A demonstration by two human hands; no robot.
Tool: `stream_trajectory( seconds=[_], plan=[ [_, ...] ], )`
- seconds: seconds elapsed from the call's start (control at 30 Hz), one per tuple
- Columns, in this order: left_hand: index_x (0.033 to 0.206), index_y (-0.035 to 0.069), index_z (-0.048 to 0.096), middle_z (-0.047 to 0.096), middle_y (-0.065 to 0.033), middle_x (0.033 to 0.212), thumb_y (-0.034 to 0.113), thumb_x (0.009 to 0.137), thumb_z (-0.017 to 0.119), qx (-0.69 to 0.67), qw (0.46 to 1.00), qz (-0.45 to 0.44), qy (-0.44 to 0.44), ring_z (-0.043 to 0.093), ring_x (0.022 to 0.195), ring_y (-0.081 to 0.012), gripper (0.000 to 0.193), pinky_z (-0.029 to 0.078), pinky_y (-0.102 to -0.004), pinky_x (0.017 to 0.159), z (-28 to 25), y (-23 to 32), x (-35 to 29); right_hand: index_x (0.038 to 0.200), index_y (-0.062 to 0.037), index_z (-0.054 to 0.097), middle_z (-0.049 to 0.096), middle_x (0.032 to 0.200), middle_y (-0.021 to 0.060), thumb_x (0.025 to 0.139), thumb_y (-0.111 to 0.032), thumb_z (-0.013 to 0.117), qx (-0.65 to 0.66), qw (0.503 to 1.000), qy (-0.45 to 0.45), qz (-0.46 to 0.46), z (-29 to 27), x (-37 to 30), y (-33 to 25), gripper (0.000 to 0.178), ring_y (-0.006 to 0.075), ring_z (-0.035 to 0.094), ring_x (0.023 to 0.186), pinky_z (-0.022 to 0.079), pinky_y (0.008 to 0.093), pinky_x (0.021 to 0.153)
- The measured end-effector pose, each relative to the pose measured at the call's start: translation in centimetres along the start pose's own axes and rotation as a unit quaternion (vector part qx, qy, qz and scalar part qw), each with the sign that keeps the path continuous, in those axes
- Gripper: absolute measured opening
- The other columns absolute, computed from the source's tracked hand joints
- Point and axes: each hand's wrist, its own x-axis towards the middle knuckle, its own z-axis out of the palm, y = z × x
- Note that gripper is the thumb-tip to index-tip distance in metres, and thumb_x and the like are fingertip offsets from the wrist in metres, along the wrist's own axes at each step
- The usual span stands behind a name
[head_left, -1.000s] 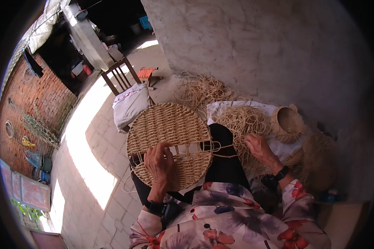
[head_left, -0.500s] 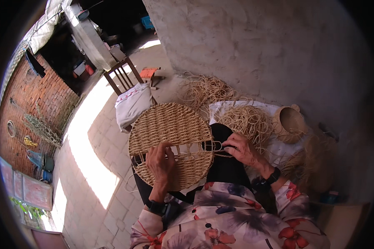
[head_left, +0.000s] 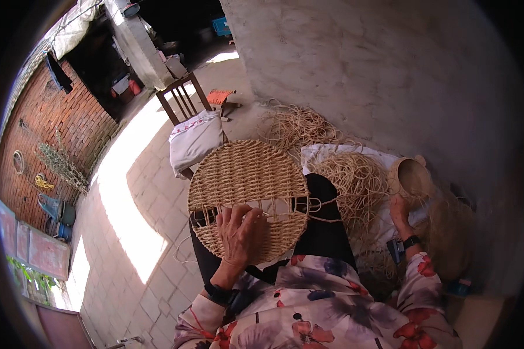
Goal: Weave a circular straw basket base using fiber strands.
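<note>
Biggest first: bare grey wall (head_left: pixel 361 64) fills upper R; paved floor (head_left: pixel 157 250) runs down the L w/ a bright sunlit strip; brick wall (head_left: pixel 70 116) stands far L. Person sits w/ legs in dark trousers (head_left: pixel 329 232), patterned shirt (head_left: pixel 332 302) below. Dark wooden chair (head_left: pixel 179 103) stands past the knees, pale cushion (head_left: pixel 197 142) on its seat. White sheet (head_left: pixel 317 153) lies on floor to the R, partly under loose cord pile (head_left: pixel 355 180); another tangled heap (head_left: pixel 300 125) sits nr the base of the grey wall. Round woven disc (head_left: pixel 250 174) rests flat across the lap, tight weave above & below, open gap btwn w/ bare crosswise strands showing. Round basket (head_left: pixel 414 176) is tipped on its side on the sheet, mouth showing. L hand (head_left: pixel 241 232) lies on lower pt of disc, fingers bent over into the gap, grasping the weave there. R hand (head_left: pixel 400 210) is well apart from disc, out by basket's lower L side; fingers too small & hidden to see, so can't tell if it's clenched, released or grasping a strand. Small orange-topped stool (head_left: pixel 220 97) stands behind chair. Smallest: thin cord ends (head_left: pixel 326 218) stick out from disc's R edge, over the thigh.
</note>
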Motion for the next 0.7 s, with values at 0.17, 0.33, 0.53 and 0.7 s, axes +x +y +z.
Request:
stream_trajectory(
  seconds=[0.17, 0.33, 0.53, 0.7],
  plan=[
    [0.095, 0.014, 0.069, 0.057, -0.0040, 0.096, 0.016, 0.077, 0.076, 0.011, 0.999, 0.022, -0.040, 0.052, 0.090, -0.0262, 0.020, 0.037, -0.0421, 0.077, -0.6, 0.1, -0.8, 0.089, -0.0044, 0.055, 0.064, 0.079, 0.0052, 0.100, -0.026, 0.054, 0.361, 0.906, -0.172, 0.135, -2.4, -1.9, -9.4, 0.025, 0.0116, 0.056, 0.057, 0.046, 0.0301, 0.052],
    [0.091, 0.011, 0.069, 0.057, -0.0056, 0.097, 0.015, 0.080, 0.074, -0.029, 0.997, 0.029, -0.061, 0.052, 0.088, -0.0275, 0.012, 0.037, -0.0423, 0.078, -0.1, 1.2, 0.1, 0.094, -0.0044, 0.055, 0.061, 0.080, 0.0044, 0.101, -0.022, 0.054, 0.487, 0.844, -0.223, 0.039, -9.0, -5.2, -23.3, 0.019, 0.0076, 0.051, 0.055, 0.044, 0.0271, 0.051],
    [0.091, 0.011, 0.069, 0.057, -0.0072, 0.097, 0.017, 0.080, 0.073, -0.052, 0.996, 0.006, -0.075, 0.053, 0.090, -0.0293, 0.013, 0.037, -0.0430, 0.077, 0.3, 1.2, -0.2, 0.094, -0.0041, 0.051, 0.060, 0.077, 0.0175, 0.098, -0.018, 0.058, 0.288, 0.944, -0.053, -0.152, -8.6, -7.4, -26.6, 0.016, 0.0373, 0.060, 0.061, 0.046, 0.0443, 0.057],
    [0.089, 0.007, 0.067, 0.056, -0.0098, 0.096, 0.013, 0.082, 0.072, -0.096, 0.993, -0.008, -0.065, 0.055, 0.090, -0.0308, 0.011, 0.042, -0.0433, 0.078, 1.0, 1.4, -0.2, 0.094, -0.0034, 0.051, 0.059, 0.073, 0.0195, 0.099, -0.018, 0.056, 0.257, 0.958, -0.089, -0.096, -8.1, -8.3, -24.8, 0.016, 0.0384, 0.062, 0.066, 0.046, 0.0455, 0.058]
  ],
)
